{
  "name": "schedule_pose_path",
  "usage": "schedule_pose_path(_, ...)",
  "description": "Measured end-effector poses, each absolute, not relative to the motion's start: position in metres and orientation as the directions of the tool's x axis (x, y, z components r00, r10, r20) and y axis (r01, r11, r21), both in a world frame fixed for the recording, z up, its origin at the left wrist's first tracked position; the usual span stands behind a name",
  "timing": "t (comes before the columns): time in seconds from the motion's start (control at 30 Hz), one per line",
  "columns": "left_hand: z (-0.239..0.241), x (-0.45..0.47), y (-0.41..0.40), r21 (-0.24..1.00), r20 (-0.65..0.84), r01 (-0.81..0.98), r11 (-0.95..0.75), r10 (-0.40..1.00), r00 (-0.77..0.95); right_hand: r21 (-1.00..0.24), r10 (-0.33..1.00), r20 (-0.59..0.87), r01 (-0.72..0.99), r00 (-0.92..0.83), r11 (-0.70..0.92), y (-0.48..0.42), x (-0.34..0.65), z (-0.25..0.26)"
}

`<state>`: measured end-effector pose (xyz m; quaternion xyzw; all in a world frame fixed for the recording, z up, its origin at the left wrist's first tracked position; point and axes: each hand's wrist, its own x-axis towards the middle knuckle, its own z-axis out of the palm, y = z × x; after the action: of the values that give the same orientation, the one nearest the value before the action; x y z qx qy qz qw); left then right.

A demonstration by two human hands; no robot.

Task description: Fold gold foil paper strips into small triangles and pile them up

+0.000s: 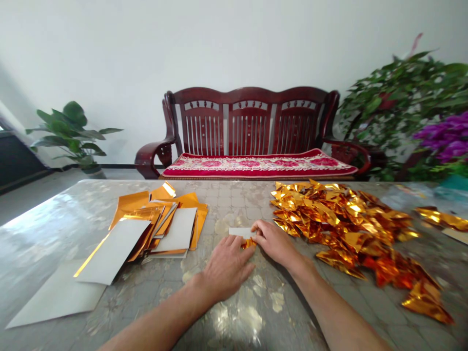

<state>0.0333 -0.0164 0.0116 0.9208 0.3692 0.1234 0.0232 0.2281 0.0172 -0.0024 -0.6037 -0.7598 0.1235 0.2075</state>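
Observation:
Both hands meet over one small sheet of gold foil paper (239, 231) on the table. Its pale back faces up at the far side, and a bit of gold shows between my fingers. My left hand (230, 265) lies over the near left part, fingertips pressed on the paper. My right hand (272, 241) pinches its right edge with thumb and fingers. To the left sits a loose stack of gold paper sheets (175, 229), some with pale backs up. A big heap of folded gold foil pieces (340, 214) spreads to the right.
The table (204, 312) has a patterned, glossy cover. Clear plastic (407, 196) and another gold piece (444, 218) lie at the far right. Behind stands a dark red wooden bench (250, 126) with a red patterned cushion (256, 165). Potted plants (75, 131) flank it.

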Motion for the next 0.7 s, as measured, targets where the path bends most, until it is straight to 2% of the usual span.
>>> schedule_pose_path(0.17, 0.008, 0.024, 0.003, 0.284, 0.169, 0.664, -0.692, 0.717, 0.676, -0.417, 0.959, 0.224, 0.871, -0.176, 0.258, 0.024, 0.236, -0.005)
schedule_pose_path(0.4, -0.006, 0.026, 0.024, 0.516, 0.245, 0.66, -0.546, 0.833, 0.497, -0.437, 0.962, 0.146, 0.858, -0.231, 0.272, 0.032, 0.239, 0.003)
schedule_pose_path(0.53, -0.007, 0.026, 0.029, 0.502, 0.287, 0.696, -0.513, 0.858, 0.426, -0.437, 0.964, 0.107, 0.859, -0.245, 0.267, 0.034, 0.239, 0.006)
schedule_pose_path(0.7, -0.003, 0.021, 0.035, 0.417, 0.222, 0.792, -0.447, 0.894, 0.388, -0.436, 0.961, 0.105, 0.856, -0.257, 0.277, 0.036, 0.24, 0.004)
